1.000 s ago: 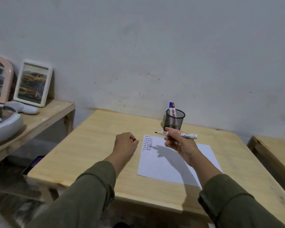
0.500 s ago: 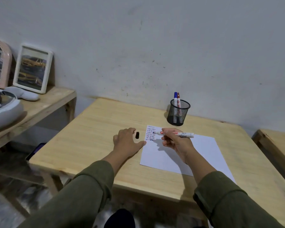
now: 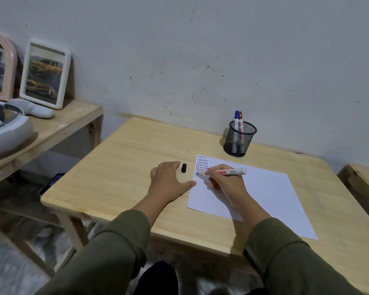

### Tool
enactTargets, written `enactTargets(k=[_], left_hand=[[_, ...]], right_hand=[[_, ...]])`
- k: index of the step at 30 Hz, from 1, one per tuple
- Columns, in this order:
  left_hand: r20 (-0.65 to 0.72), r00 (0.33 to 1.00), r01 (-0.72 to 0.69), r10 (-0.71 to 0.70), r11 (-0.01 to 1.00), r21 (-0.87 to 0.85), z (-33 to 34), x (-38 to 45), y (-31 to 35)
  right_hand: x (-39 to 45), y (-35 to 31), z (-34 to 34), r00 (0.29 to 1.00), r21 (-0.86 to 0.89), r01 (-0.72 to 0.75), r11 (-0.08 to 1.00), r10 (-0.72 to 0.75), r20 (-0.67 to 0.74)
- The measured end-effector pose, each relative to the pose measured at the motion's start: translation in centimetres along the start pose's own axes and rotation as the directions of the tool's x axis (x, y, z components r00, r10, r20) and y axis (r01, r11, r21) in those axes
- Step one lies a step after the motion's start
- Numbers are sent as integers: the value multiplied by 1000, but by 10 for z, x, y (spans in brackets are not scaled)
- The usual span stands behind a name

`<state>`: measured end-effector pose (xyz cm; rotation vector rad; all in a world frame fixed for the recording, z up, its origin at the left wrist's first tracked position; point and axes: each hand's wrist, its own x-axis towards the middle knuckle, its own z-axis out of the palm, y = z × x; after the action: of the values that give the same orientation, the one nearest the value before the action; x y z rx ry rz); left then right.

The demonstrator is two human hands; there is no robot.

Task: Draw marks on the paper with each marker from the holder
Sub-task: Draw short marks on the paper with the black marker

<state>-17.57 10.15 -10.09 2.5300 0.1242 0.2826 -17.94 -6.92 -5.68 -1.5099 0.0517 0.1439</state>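
The right hand [image 3: 226,184] grips a white marker [image 3: 224,172] in its curled fingers, the dark tip at the paper [image 3: 264,192] beside rows of short red, blue and black strokes [image 3: 201,163] in its far left corner. The left hand [image 3: 168,180] lies flat on the bench [image 3: 119,167], fingers released and spread, thumb touching the sheet's edge. A black cap [image 3: 183,168] lies just beside it. The mesh holder [image 3: 240,138] (two markers inside) stands behind the paper.

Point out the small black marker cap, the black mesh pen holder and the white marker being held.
small black marker cap [image 3: 183,168], head view, middle of its body
black mesh pen holder [image 3: 238,141], head view, front mesh wall
white marker [image 3: 232,171], head view, printed barrel
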Motion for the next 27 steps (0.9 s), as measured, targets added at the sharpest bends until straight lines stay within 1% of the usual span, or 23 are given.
enactTargets(k=[8, 11, 15, 18, 22, 27], left_hand=[[5, 1000, 7, -7, 1000, 0, -1, -1, 0], [7, 1000, 5, -5, 1000, 6, -1, -1, 1], [4, 1000, 7, -7, 1000, 10, 0, 0, 0], [6, 1000, 11, -11, 1000, 8, 0, 0, 0], [8, 1000, 15, -15, 1000, 1, 0, 0, 0], [12, 1000, 18, -18, 1000, 4, -2, -1, 1]], right_hand=[[2, 2, -2, 1000, -79, -2, 997, 4, 22], [4, 2, -3, 1000, -85, -3, 996, 6, 27], [2, 1, -1, 999, -56, 14, 998, -12, 45], [2, -1, -1, 999, -66, 17, 998, -14, 51], [2, 0, -1, 997, -23, 24, 999, -22, 71], [2, -1, -1, 996, -38, 28, 999, -24, 84]])
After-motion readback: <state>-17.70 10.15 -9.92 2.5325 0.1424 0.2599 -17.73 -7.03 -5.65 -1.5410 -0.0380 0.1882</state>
